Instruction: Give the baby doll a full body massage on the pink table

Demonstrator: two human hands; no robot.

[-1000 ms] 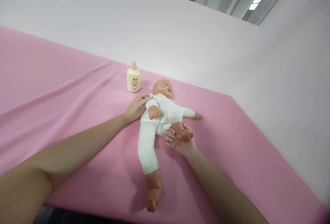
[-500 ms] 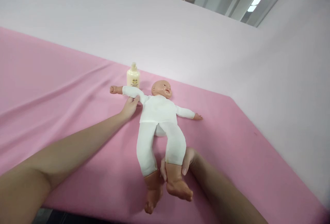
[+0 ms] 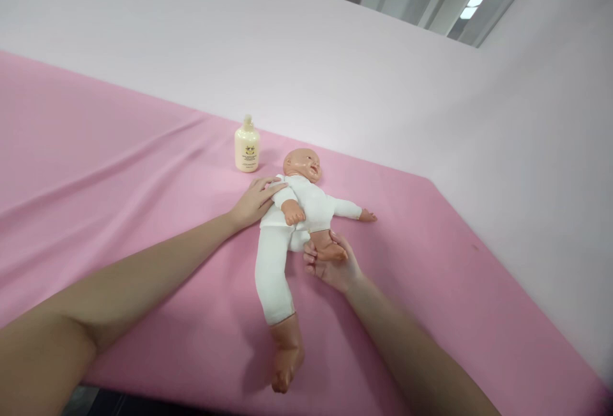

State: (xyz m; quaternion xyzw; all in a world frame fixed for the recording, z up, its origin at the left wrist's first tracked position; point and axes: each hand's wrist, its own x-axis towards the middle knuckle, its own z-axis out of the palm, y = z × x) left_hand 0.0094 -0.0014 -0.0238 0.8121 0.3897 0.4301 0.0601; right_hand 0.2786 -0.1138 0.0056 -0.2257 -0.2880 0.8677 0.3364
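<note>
- Left hand (image 3: 251, 202) — fingers spread flat against the doll (image 3: 297, 211) at its shoulder; steady pressure there should keep the torso from rolling.
- Doll lies face-up mid-desk (image 3: 96, 167) on pink cloth, white suit, one leg bent to its belly, just beyond a cream bottle (image 3: 247, 146).
- Right hand (image 3: 330, 262) — fingers clamped around the raised foot; best bent gently.
</note>
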